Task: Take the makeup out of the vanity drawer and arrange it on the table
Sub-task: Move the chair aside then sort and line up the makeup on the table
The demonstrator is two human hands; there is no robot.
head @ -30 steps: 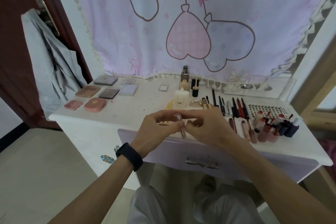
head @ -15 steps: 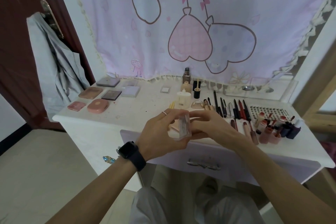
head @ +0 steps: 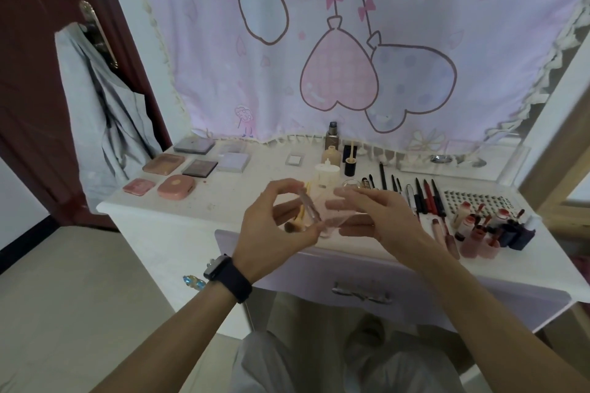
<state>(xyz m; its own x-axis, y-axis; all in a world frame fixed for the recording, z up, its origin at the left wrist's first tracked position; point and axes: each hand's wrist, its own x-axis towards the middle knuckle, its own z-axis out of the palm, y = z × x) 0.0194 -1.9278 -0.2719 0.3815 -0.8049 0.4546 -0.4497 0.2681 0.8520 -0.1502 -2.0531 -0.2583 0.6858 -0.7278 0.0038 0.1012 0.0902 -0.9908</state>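
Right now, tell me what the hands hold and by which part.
A small clear case: left hand pinches its left end, right hand grips its right side.

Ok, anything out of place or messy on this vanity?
The palettes and pencils lie in tidy groups. A red speck marks the tabletop beside the pink compact, with faint smudges nearby. The left hand and right hand hold a clear case.

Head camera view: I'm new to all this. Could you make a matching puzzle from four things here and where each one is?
1 large pink compact
2 clear case
3 lip tints
4 foundation bottle

A back of the table, by the curtain
B table's right front
C table's left front
D between left hand and right hand

Pairs: 1-C, 2-D, 3-B, 4-A
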